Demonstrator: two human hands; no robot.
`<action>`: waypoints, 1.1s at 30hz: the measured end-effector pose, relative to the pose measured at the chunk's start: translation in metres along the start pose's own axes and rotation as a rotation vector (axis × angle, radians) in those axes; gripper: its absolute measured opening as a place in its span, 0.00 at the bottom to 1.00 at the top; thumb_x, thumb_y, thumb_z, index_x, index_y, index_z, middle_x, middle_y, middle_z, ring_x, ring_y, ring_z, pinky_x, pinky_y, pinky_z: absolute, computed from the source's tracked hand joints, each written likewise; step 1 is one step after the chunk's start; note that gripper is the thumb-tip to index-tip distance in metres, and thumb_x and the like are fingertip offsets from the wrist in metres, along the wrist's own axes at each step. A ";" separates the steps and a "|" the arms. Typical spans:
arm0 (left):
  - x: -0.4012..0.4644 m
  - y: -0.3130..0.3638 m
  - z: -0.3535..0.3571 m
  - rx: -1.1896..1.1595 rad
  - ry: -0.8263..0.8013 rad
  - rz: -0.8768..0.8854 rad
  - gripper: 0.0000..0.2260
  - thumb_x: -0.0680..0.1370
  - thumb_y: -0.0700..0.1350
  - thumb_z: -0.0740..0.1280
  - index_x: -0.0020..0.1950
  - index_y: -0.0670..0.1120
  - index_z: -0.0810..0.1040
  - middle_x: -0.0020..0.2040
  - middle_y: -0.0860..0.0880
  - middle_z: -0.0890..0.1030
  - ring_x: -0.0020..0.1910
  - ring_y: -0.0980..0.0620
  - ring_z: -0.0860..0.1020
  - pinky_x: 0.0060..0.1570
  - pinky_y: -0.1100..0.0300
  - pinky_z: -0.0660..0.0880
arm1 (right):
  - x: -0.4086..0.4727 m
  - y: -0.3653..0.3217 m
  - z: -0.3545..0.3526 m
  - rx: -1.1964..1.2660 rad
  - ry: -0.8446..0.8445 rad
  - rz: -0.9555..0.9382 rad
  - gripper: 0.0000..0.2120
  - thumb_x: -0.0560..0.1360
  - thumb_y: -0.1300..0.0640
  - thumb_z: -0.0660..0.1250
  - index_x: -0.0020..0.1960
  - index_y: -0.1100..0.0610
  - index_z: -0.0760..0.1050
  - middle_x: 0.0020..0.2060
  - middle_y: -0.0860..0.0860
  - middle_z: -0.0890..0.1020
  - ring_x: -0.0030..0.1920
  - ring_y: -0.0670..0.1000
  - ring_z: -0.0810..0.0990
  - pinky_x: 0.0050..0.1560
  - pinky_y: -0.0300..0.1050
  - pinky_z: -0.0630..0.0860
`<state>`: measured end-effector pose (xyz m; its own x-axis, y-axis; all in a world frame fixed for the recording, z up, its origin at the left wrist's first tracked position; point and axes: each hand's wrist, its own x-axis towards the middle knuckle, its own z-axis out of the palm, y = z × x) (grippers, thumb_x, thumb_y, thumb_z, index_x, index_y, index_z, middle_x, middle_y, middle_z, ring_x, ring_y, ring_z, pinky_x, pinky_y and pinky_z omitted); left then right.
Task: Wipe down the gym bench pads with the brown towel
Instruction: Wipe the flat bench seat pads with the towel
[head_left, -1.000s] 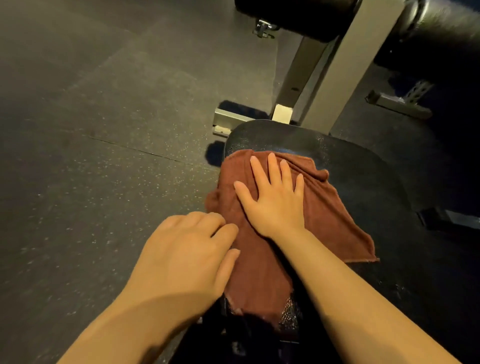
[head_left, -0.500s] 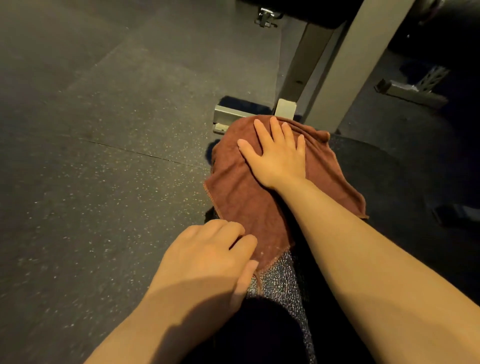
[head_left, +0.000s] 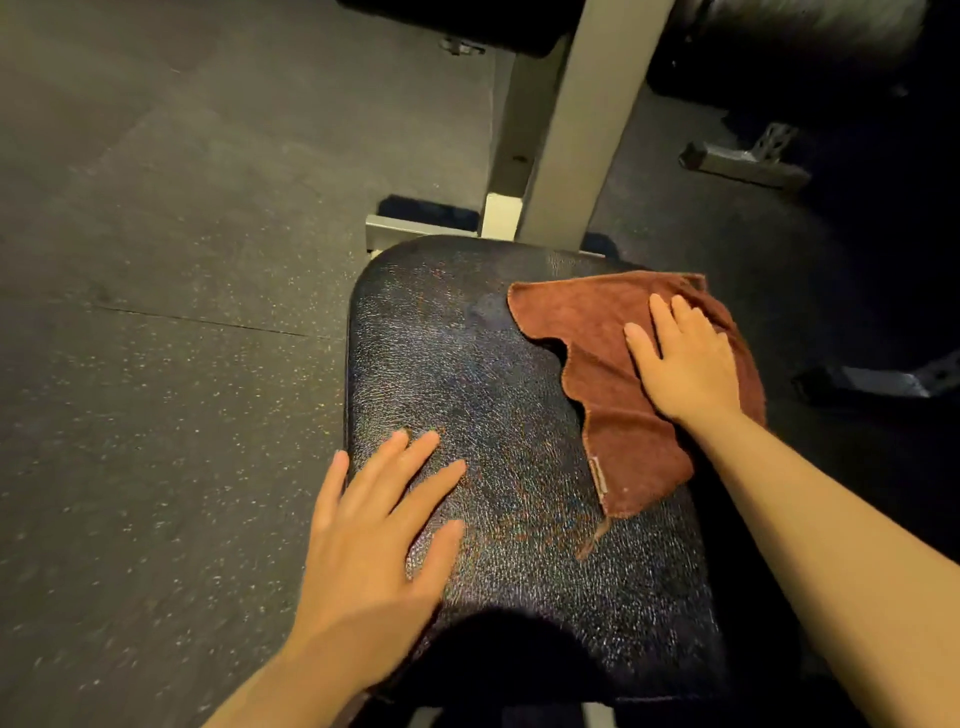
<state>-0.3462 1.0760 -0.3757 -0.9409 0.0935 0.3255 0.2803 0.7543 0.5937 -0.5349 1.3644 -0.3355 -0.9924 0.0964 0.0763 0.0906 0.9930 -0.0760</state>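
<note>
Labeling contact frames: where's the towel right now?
Head view: towel lies on the pad's far right part, flat under the right hand; left hand rests on the pad's near left edge.

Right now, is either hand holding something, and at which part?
Nothing is gripped. The right hand lies flat, fingers open, pressing the brown towel near its far right part. The left hand rests open on the bench pad.

Two hands (head_left: 680, 364), one towel (head_left: 597, 364), one pad (head_left: 493, 415)

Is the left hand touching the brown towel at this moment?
Apart. The head view shows the left hand flat on the bench pad, with bare pad between it and the brown towel.
</note>
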 end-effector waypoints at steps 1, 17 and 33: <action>0.001 0.001 0.000 -0.030 0.008 -0.014 0.19 0.79 0.56 0.59 0.69 0.57 0.76 0.74 0.58 0.69 0.77 0.58 0.60 0.76 0.48 0.47 | -0.007 -0.004 0.001 -0.005 -0.008 0.029 0.32 0.82 0.38 0.47 0.80 0.54 0.54 0.79 0.57 0.56 0.78 0.59 0.55 0.76 0.60 0.52; -0.002 0.011 -0.043 -0.330 0.144 -0.219 0.17 0.76 0.57 0.60 0.64 0.58 0.75 0.62 0.59 0.74 0.63 0.62 0.70 0.64 0.60 0.66 | -0.209 -0.090 0.009 -0.043 -0.062 -0.330 0.34 0.82 0.36 0.39 0.74 0.53 0.68 0.76 0.58 0.65 0.75 0.63 0.63 0.72 0.65 0.54; -0.029 -0.005 -0.084 -0.346 0.003 -0.434 0.10 0.78 0.46 0.68 0.49 0.64 0.75 0.49 0.63 0.78 0.52 0.68 0.75 0.50 0.73 0.70 | -0.092 -0.185 0.007 0.070 -0.157 -0.478 0.28 0.81 0.35 0.47 0.79 0.38 0.48 0.80 0.45 0.45 0.79 0.51 0.43 0.76 0.58 0.38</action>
<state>-0.3049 1.0146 -0.3262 -0.9836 -0.1804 -0.0007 -0.0861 0.4660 0.8806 -0.4613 1.1714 -0.3353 -0.9224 -0.3849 -0.0315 -0.3775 0.9159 -0.1361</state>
